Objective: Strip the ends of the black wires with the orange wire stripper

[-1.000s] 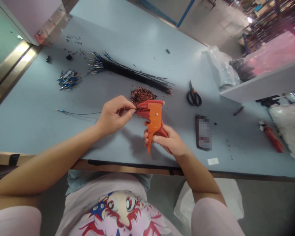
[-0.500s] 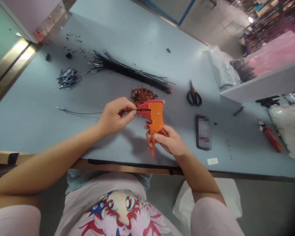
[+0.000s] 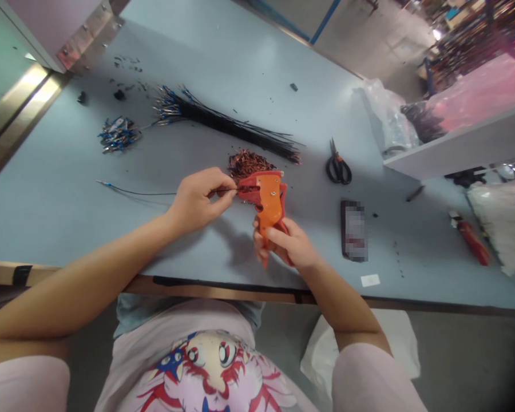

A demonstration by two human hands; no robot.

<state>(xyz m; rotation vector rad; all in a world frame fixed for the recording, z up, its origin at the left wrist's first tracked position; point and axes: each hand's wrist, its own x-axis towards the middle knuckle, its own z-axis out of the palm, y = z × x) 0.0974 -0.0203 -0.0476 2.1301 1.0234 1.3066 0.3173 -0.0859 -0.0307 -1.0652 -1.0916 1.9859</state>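
Over the near edge of the pale blue worktable [image 3: 68, 212], both hands meet around one tool. The right hand [image 3: 285, 246] has its fingers wrapped tight round the handles of an orange pistol-shaped wire stripper [image 3: 266, 197], squeezing them together, with the tool's head pointing left and held just above the tabletop. The left hand [image 3: 199, 200] pinches a thin black wire [image 3: 154, 193] between thumb and fingertips, right at the stripper's mouth, so the wire end sits in the tool's jaws. The rest of that wire trails off to the left across the table, ending in a small blue terminal [image 3: 105, 183].

Just behind the stripper there's a little heap of coppery stripped scraps [image 3: 245, 162], and behind that a long bundle of black wires [image 3: 236, 129] lying diagonally, terminals at its left end. Further left sits a small pile of loose blue terminals [image 3: 118, 134]. Off to the right: black-handled scissors [image 3: 338, 167], a dark phone lying flat [image 3: 354, 230] and, near the table's right edge, a red-handled tool [image 3: 472, 240].
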